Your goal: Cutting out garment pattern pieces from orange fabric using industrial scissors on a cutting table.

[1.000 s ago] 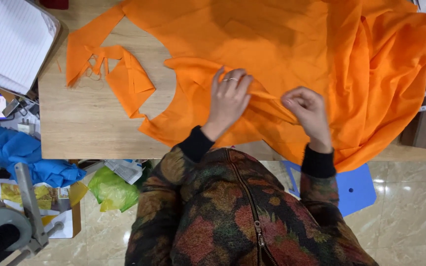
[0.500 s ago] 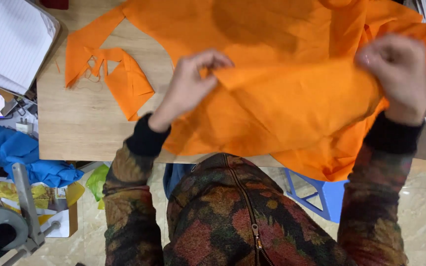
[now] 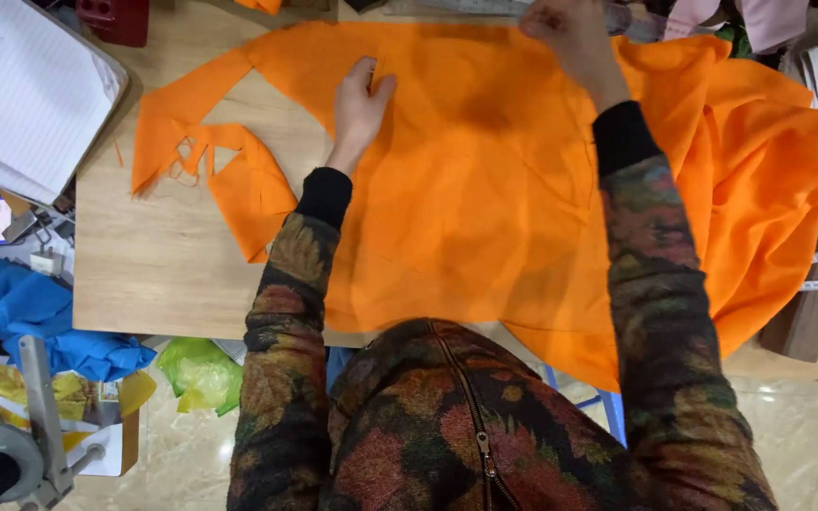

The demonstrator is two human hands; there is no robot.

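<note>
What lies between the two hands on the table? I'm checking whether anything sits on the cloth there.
In the head view, only smooth orange fabric spans the stretch between the left hand and the right hand; nothing rests on it.

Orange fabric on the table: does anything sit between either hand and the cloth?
Nothing visible does. The left hand lies flat on the orange fabric, and the right hand grips its far edge directly.

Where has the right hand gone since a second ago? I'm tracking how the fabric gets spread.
Yes: the right hand moved from the table's near edge to its far edge.
</note>
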